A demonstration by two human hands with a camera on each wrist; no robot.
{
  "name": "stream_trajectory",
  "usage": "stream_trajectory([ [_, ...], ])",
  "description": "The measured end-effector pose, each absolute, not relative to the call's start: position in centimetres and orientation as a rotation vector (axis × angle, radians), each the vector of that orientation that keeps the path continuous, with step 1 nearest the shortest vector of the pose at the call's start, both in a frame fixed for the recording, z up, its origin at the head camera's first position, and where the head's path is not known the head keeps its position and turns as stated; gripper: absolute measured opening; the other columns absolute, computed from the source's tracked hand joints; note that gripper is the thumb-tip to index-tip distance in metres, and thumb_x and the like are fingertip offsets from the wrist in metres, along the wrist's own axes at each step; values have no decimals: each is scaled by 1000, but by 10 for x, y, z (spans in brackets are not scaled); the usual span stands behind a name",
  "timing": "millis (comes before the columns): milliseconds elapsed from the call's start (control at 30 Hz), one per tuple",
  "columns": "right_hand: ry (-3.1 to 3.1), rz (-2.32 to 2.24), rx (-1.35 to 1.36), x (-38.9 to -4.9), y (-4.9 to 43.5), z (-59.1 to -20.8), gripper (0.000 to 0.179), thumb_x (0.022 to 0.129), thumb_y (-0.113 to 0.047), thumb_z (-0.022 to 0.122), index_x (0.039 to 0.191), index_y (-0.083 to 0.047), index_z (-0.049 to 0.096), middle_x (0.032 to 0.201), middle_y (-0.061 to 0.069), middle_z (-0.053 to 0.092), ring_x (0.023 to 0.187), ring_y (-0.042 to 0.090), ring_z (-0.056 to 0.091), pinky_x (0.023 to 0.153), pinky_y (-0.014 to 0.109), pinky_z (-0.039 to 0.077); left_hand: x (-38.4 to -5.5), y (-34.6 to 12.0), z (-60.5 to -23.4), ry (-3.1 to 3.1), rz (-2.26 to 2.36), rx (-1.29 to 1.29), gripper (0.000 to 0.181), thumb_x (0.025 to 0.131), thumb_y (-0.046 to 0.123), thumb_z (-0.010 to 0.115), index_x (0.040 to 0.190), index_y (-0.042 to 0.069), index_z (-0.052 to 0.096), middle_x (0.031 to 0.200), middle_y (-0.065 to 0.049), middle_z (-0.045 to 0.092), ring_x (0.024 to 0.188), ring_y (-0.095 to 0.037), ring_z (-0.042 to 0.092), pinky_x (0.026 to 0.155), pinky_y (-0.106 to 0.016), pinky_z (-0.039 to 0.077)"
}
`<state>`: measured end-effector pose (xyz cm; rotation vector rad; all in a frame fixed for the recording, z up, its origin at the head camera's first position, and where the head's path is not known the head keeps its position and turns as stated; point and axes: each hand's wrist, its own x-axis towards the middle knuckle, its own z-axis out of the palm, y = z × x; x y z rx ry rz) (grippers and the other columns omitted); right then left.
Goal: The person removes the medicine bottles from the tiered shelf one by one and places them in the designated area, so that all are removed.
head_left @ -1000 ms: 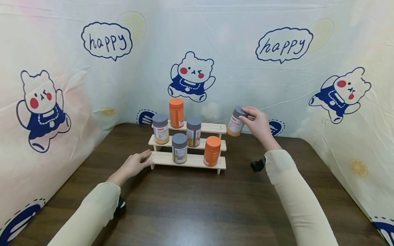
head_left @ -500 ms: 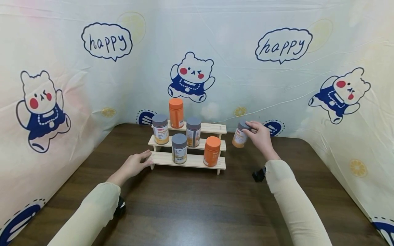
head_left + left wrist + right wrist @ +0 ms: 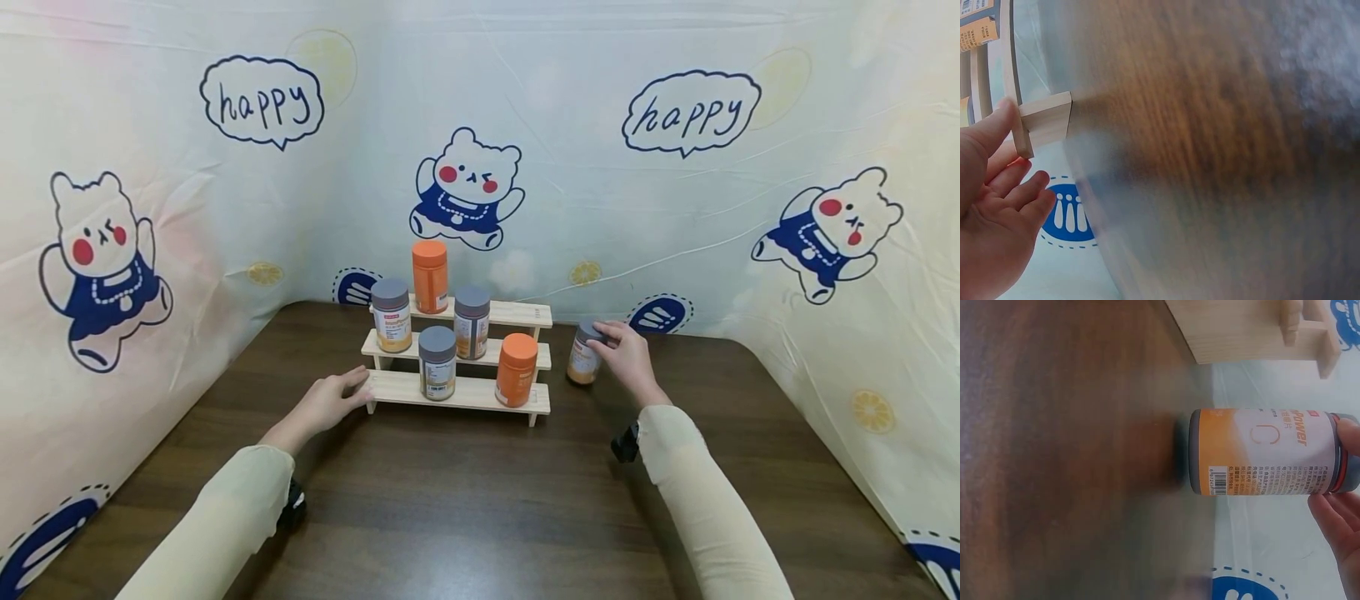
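Five jars [image 3: 516, 371] on the wooden rack [image 3: 393, 383], mid-frame. Sixth jar [image 3: 584, 357], grey-lidded, is right of the rack, low over or on the table [image 3: 465, 500]; contact: can't tell. Right hand [image 3: 628, 358] pinches its lid, thumb against fingers. Left hand [image 3: 330, 402] pinches the lowest shelf's left end. Step looks like handling that jar beside the rack; next move likely calls for a level jar, clear of the shelf ends.

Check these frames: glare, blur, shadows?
Head: mild glare on the near tabletop, soft shadow below the left hand. Left wrist: tabletop blurred, hazy glare upper right; wooden rack sharper. Right wrist: tabletop blurred, dark patch beside the base of the bottle, its print fairly crisp.
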<state>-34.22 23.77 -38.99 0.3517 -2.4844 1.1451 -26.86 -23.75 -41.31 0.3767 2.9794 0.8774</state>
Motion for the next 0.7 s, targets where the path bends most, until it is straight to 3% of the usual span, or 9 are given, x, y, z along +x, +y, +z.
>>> stream_trajectory([
  [700,-2517,1146,334,-339,236,-399,38,84,-13,69,118,2,61,123,19,50,109,33,53,85,39,48,-268,-237,-414,2998,859,393,54,92,27,57,135,-3,43,140,-21,35,125,-41,34,99,-55,28],
])
